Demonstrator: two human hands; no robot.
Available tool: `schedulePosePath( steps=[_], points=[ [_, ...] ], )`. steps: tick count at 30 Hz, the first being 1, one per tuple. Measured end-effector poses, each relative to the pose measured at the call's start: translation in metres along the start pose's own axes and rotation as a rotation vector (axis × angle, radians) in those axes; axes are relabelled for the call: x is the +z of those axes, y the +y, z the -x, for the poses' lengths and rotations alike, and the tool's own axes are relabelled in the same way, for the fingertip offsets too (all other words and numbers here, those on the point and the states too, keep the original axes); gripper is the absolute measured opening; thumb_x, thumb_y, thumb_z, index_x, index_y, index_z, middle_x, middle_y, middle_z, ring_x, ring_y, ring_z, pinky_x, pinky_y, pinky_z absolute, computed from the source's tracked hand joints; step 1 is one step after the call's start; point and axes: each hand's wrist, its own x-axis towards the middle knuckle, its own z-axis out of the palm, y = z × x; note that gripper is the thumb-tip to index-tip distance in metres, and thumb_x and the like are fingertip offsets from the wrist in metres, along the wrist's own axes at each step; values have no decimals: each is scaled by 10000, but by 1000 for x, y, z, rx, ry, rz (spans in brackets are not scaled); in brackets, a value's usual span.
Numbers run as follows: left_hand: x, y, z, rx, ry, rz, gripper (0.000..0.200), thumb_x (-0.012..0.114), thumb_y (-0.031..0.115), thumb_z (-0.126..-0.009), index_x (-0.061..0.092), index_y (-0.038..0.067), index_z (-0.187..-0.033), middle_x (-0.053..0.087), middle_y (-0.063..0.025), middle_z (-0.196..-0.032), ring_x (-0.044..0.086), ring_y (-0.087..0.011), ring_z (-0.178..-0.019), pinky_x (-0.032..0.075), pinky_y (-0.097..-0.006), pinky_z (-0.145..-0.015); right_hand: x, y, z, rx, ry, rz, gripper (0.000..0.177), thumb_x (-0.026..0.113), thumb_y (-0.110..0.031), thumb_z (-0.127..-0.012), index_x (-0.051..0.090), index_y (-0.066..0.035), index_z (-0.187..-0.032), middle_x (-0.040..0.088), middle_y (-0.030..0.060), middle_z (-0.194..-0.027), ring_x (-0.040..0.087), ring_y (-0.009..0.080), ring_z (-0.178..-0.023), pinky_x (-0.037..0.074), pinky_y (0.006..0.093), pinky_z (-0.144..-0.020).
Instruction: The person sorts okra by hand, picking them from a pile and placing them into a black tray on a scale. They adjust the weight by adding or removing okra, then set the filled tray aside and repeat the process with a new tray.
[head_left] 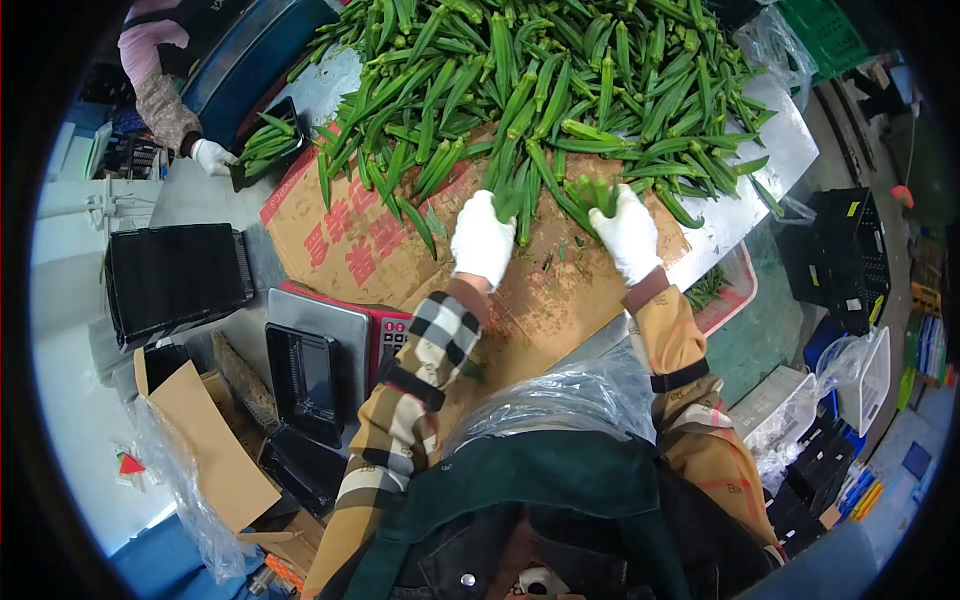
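A large heap of green okra (560,85) is spread over a flattened cardboard sheet (400,270) in front of me. My left hand (483,240), in a white glove, is closed at the heap's near edge on some okra pods (511,200), smeared by motion. To its right, my right hand (630,236), also white-gloved, is closed around a few pods (592,194), which are blurred too. The fingertips of both hands are partly hidden by the okra. Loose pods lie between the two hands, and bits of leaf are scattered on the cardboard.
A red-edged scale (388,335) carries an empty black tray (303,375). Stacked black trays (180,280) stand left, above an opened cardboard box (210,445). A co-worker's gloved hand (212,158) holds a tray of okra (268,145). A black crate (840,255) stands right.
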Motion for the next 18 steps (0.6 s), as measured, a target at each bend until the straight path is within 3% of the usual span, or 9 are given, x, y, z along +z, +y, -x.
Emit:
schedulePosePath(
  steps=[1, 3, 6, 7, 9, 11, 13, 15, 18],
  points=[
    [3, 8, 7, 68, 51, -198, 367, 763, 210, -823, 578, 64, -1104, 641, -202, -1060, 622, -408, -1035, 517, -492, -862, 11, 6, -1, -40, -39, 38, 538, 747, -333, -813, 601, -15, -1222, 680, 215, -1156, 677, 376, -1031, 543, 446, -870],
    [12, -1, 4, 127, 71, -277, 369, 765, 202, -823, 577, 59, -1106, 657, -193, -1041, 634, -409, -1022, 521, -484, -845, 23, 10, -3, -111, 13, 48, 522, 752, -331, -799, 603, -10, -1183, 685, 227, -1131, 677, 376, -1024, 540, 447, -865],
    [-5, -8, -2, 9, -18, 60, 374, 749, 176, -828, 570, 48, -1130, 681, -189, -1031, 648, -413, -1002, 525, -466, -843, -16, -2, -6, 84, -197, -10, 524, 747, -277, -785, 598, 1, -1204, 681, 251, -1124, 666, 385, -1045, 536, 440, -875],
    [-20, 0, 0, -103, -69, 167, 373, 731, 152, -831, 565, 38, -1145, 692, -191, -1021, 663, -401, -972, 525, -435, -853, -23, 13, -3, 9, -144, -92, 543, 747, -253, -773, 596, 21, -1216, 704, 246, -1040, 693, 361, -990, 537, 422, -864],
    [-30, -15, 2, -126, -72, 295, 380, 731, 135, -829, 569, 34, -1158, 693, -164, -1004, 676, -343, -942, 527, -402, -855, -56, 41, 12, -120, -73, -283, 549, 750, -253, -773, 607, 37, -1218, 718, 215, -949, 713, 317, -902, 543, 401, -830],
    [-37, -35, 5, -75, -36, 562, 417, 758, 78, -804, 589, 7, -1179, 670, -47, -945, 622, -175, -855, 512, -322, -792, -94, 81, 31, -144, -64, -445, 521, 753, -246, -774, 627, 51, -1184, 718, 191, -884, 708, 281, -822, 544, 387, -795],
    [-56, -41, 9, -226, -112, 781, 359, 757, 45, -791, 627, 4, -1123, 652, -7, -931, 588, -115, -829, 490, -274, -751, -132, 118, 49, -37, -25, -132, 462, 728, -205, -780, 649, 37, -1166, 728, 208, -938, 725, 301, -850, 551, 386, -798],
    [-57, -45, 3, -217, -78, 833, 305, 749, 26, -785, 653, 8, -1074, 638, 14, -913, 567, -85, -805, 474, -253, -722, -145, 155, 64, 137, 148, 216, 414, 705, -142, -779, 663, 11, -1161, 734, 215, -979, 736, 311, -880, 555, 389, -804],
    [-64, -9, -14, -129, 11, 742, 297, 735, 25, -797, 654, 7, -1081, 641, 12, -915, 567, -97, -804, 480, -271, -727, -123, 123, 53, 53, 162, -79, 385, 679, -93, -783, 661, -21, -1161, 732, 205, -977, 724, 355, -886, 559, 404, -790]
  ],
)
